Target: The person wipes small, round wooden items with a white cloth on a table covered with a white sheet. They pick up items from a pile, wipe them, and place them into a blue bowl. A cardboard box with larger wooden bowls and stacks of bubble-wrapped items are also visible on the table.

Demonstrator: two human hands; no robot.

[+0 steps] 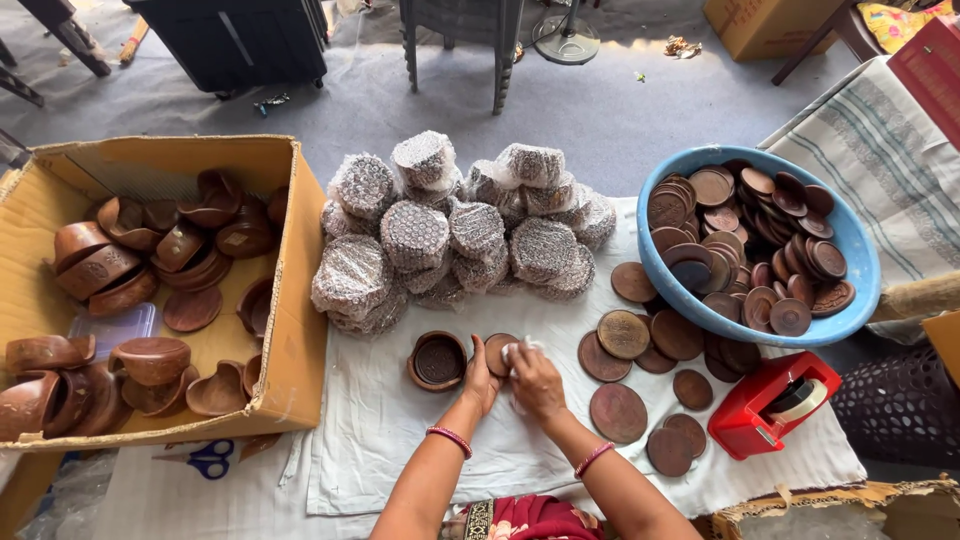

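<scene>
My left hand (480, 380) holds a small round brown wooden lid (497, 352) on edge over the white cloth (400, 440). My right hand (535, 380) presses a small white rag (516, 350) against that lid. Just left of my left hand sits a round carved wooden bowl (438, 361) on the cloth. Loose wooden lids (620, 410) lie scattered to the right of my right hand.
A pile of bubble-wrapped round bundles (450, 235) sits behind my hands. A cardboard box (285, 340) of wooden bowls stands at left, a blue basin (860, 250) of lids at right. A red tape dispenser (775, 405) and blue scissors (205, 460) lie nearby.
</scene>
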